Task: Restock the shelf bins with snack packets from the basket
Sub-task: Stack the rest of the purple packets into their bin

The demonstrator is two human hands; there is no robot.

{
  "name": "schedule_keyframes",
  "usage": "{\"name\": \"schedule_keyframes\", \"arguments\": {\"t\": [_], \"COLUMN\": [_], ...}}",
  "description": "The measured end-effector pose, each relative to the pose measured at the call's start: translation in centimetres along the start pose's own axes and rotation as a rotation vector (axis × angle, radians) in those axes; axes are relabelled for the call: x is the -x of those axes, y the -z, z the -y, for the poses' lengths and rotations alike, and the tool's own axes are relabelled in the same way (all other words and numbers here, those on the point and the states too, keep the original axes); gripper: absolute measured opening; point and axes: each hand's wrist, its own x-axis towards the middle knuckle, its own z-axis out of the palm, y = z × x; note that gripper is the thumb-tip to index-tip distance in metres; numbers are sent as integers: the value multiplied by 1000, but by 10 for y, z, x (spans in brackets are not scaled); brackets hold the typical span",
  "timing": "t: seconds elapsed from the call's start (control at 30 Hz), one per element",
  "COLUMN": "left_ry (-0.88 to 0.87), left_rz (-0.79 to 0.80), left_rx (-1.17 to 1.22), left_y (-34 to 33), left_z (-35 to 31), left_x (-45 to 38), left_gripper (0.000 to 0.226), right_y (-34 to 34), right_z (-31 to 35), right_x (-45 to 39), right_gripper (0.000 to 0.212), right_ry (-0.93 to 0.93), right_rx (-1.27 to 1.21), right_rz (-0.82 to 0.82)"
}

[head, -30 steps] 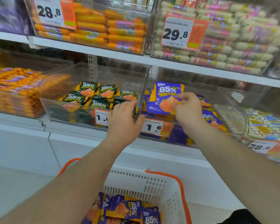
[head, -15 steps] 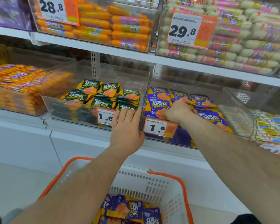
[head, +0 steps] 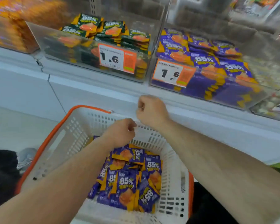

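Both hands hang over the far end of the basket, close together and holding nothing. The left hand (head: 120,132) has its fingers loosely curled, knuckles up, above the basket's far wall. The right hand (head: 149,110) sits just beyond and to the right of it, fingers curled in toward the palm in a loose fist, in front of the white shelf edge (head: 200,109).

Below and nearer than both hands, the white basket (head: 68,139) with its orange rim holds a heap of purple snack packets (head: 129,180) printed "85%", piled mostly toward its right side.

Beyond the right hand, up on the shelf, a clear bin (head: 265,94) is filled with the same purple packets and carries a price tag (head: 170,73) reading 1.6. Beyond the left hand, the neighbouring clear bin (head: 44,46) holds green packets (head: 110,29) with their own 1.6 tag (head: 113,58). Farther left of that, a bin of orange packets (head: 10,29) is blurred.
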Motion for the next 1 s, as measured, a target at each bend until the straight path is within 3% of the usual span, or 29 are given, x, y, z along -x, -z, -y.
{"name": "schedule_keyframes", "arguments": {"t": [0.07,0.13,0.27,0.37,0.43,0.57,0.77,0.9,1.0], "left_ry": [70,100,148,180,192,237,271,298,329], "left_rz": [219,285,336,363,359,345,340,282,177], "left_rx": [-115,-149,-120,-127,-126,-125,-104,-41,66], "left_y": [-16,-30,-46,-50,-51,-52,-55,-57,-59], "left_z": [18,30,43,46,48,54,59,61,57], "left_x": [6,11,15,16,15,12,9,10,11], "left_gripper": [31,28,30,32,32,30,35,32,44], "right_y": [-43,-80,-129,-141,-153,-167,-168,-146,-113], "right_z": [-27,-50,-79,-87,-90,-91,-97,-87,-75], "right_x": [17,44,97,111,116,124,119,104,83], "right_gripper": [15,23,33,15,23,6,31,30,33], "right_ry": [-252,-396,-416,-459,-449,-391,-530,-481,-403], "right_rx": [-16,15,234,176,138,157,45,92,162], "right_rz": [371,639,1037,1070,1065,1042,948,937,934]}}
